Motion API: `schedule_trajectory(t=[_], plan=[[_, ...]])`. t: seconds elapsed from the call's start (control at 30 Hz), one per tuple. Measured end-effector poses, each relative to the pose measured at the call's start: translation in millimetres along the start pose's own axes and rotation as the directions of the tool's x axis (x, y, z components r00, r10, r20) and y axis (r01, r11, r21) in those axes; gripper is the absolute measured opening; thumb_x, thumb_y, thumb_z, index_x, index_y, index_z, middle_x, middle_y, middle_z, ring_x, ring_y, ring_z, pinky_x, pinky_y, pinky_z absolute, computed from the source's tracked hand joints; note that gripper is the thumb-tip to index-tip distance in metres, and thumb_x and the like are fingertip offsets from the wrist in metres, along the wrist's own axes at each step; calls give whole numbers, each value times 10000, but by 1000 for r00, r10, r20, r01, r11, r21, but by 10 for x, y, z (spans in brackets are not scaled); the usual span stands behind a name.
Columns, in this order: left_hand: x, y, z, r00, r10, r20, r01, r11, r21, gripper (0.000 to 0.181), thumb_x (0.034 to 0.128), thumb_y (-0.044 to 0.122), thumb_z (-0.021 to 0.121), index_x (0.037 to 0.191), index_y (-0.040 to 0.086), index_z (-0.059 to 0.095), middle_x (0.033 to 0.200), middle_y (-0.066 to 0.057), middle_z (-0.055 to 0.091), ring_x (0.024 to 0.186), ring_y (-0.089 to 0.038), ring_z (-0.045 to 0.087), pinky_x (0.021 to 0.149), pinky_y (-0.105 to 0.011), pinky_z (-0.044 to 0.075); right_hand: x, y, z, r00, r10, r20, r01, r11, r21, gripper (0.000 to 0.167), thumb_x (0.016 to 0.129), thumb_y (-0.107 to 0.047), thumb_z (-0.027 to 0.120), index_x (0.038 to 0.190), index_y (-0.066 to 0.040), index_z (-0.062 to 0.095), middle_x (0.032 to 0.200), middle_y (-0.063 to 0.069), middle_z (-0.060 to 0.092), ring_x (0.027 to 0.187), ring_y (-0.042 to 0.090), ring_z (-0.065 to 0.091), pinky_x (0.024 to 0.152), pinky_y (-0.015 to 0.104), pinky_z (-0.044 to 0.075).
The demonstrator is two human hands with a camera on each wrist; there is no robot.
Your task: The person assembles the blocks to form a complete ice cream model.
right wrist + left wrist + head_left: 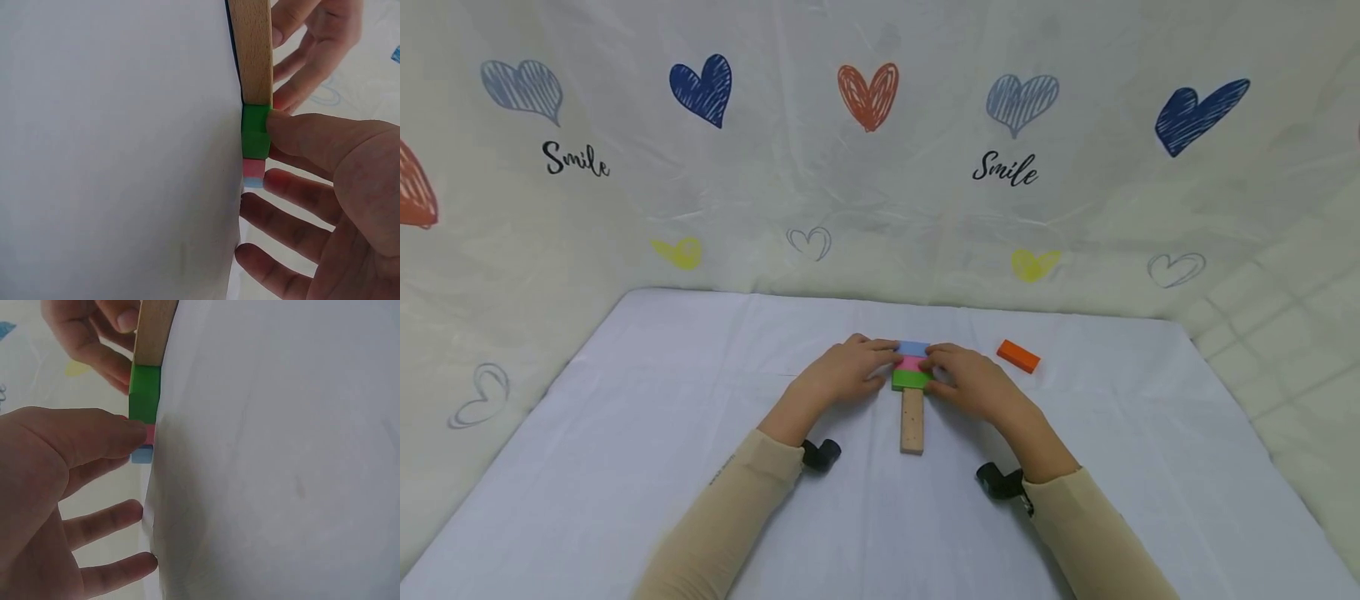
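Observation:
Blue [913, 348], pink [910, 363] and green [908, 381] blocks lie across in a row on the cloth, touching. A natural wood block [912, 421] runs lengthwise from the green one's near side. My left hand [842, 372] touches the row's left ends with extended fingers; in the left wrist view its thumb is beside the pink block [150, 434], two other fingers spread on the cloth. From the right, my right hand [973, 382] rests its fingertips against the row; its thumb touches the green block [255, 132] in the right wrist view.
An orange block [1018, 356] lies at an angle right of my right hand. White cloth [865, 517] covers the table, and behind it hangs a pale sheet [925, 250] printed with hearts. Both wrists carry small black cameras.

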State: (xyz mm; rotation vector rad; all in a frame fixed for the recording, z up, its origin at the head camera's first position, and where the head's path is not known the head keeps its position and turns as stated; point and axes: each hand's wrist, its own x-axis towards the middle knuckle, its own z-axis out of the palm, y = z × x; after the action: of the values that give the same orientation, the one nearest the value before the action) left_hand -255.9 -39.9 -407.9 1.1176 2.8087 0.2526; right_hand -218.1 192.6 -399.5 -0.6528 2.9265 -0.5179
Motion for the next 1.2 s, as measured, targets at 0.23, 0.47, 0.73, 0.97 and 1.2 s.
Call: schedule_trajectory(t=[0.23, 0.47, 0.73, 0.97, 1.2], plan=[[8, -10, 26, 1000, 16, 17, -16, 1000, -15, 437, 1014, 219, 573, 1445, 285, 537, 1570, 70, 406, 1323, -299, 481, 993, -510, 477, -10, 9, 7, 1000, 4, 0, -4, 1000, 6, 359, 944, -273, 699, 1263, -110, 675, 1456, 93, 543, 1368, 303, 482, 1095, 502, 408], [-13, -9, 8, 999, 47, 19, -46, 998, -38, 470, 1005, 156, 568, 1407, 400, 551, 1567, 71, 410, 1296, -323, 495, 964, -551, 471, -18, 15, 15, 1000, 2, -8, -1, 1000, 13, 338, 939, -255, 704, 1246, -116, 681, 1463, 104, 532, 1357, 319, 490, 1082, 513, 419], [-26, -15, -2, 999, 47, 17, -46, 998, -46, 472, 1005, 146, 561, 1426, 358, 545, 1556, 93, 423, 1305, -300, 492, 979, -523, 473, -25, 1, 15, 1000, -5, -17, 5, 1000, 13, 343, 936, -249, 709, 1248, -107, 678, 1460, 110, 534, 1352, 323, 495, 1082, 513, 419], [-50, 1, -54, 999, 43, 20, -42, 996, -79, 419, 1005, 150, 577, 1389, 317, 595, 1550, 77, 435, 1326, -301, 481, 995, -537, 464, -11, -6, -9, 1000, -4, -12, 4, 1000, 5, 362, 938, -262, 708, 1264, -110, 668, 1450, 98, 545, 1354, 311, 492, 1090, 511, 410], [-45, 5, -55, 999, 37, 25, -36, 997, -69, 419, 1001, 152, 584, 1389, 308, 599, 1550, 74, 435, 1315, -296, 491, 995, -507, 473, -61, 111, -129, 996, 50, -74, -44, 996, 71, 356, 947, -227, 684, 1288, -130, 644, 1394, 85, 579, 1212, 290, 581, 1021, 498, 474]])
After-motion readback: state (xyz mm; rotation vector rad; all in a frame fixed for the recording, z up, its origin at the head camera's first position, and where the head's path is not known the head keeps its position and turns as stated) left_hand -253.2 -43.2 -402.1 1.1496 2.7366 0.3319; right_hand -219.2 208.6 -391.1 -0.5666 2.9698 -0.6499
